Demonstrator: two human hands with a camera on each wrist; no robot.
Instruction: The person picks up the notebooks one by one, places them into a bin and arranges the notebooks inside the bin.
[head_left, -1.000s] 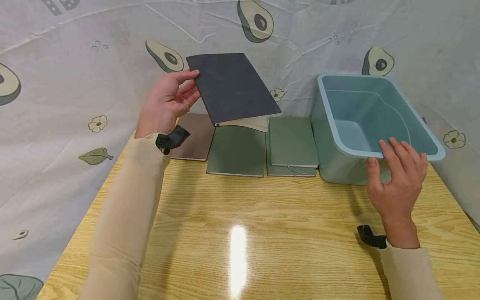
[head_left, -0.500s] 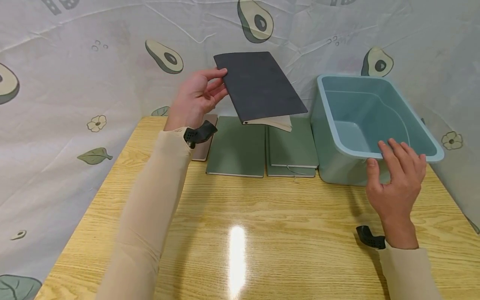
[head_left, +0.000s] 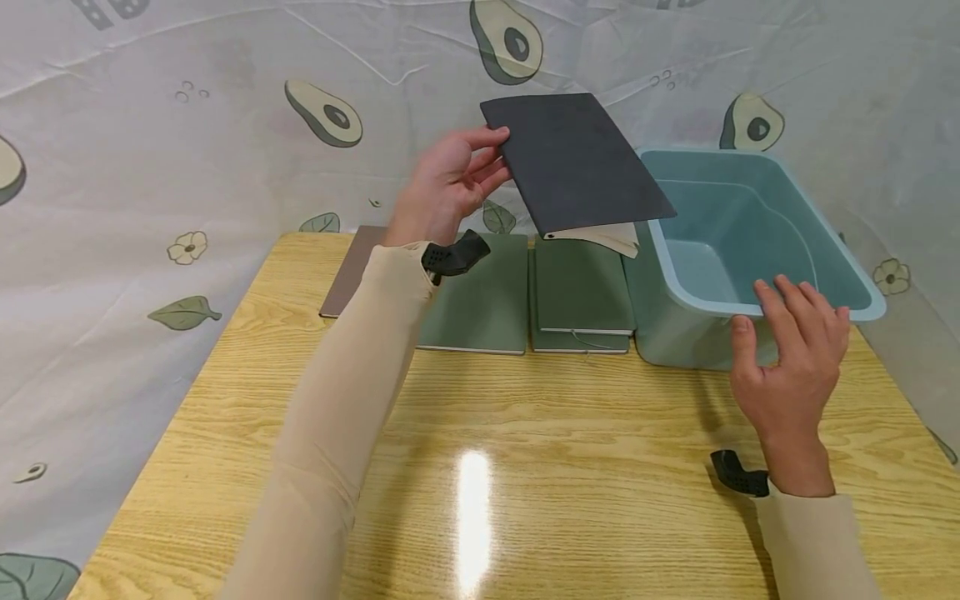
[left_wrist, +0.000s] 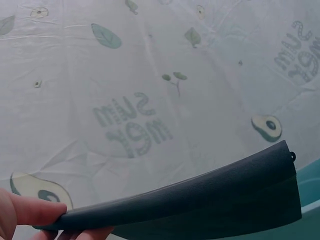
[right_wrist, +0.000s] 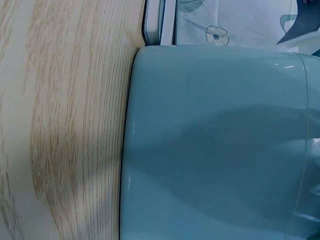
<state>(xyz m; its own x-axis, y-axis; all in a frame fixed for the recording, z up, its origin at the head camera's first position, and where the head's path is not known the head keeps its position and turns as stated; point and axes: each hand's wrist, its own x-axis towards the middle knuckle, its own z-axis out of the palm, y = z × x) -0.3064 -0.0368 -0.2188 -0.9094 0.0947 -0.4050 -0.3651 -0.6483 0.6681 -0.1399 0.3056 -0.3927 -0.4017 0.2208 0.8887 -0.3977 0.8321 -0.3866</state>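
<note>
In the head view my left hand [head_left: 457, 179] pinches a dark, thin-covered notebook [head_left: 577, 162] by its left edge. The notebook hangs tilted in the air, cream pages sagging from its lower side, its right corner overlapping the bin's left rim. Thumb and fingers on its spine show in the left wrist view, where the notebook [left_wrist: 200, 200] spans the bottom. My right hand [head_left: 795, 367] rests on the near rim of a light blue plastic bin [head_left: 660, 325], fingers laid over the edge and thumb outside. In the right wrist view the bin's wall [right_wrist: 215, 140] fills most of the picture.
Left of the bin lie two stacked green notebooks [head_left: 585, 292], a single green notebook [head_left: 480, 308] and a brown notebook [head_left: 356, 262], partly behind my left arm. They rest on a wooden table [head_left: 585, 467]. A cloth with avocado prints [head_left: 225, 150] hangs behind.
My left hand has carried the dark notebook to the right, from above the brown and green notebooks to the bin's left edge. The right hand has stayed on the rim.
</note>
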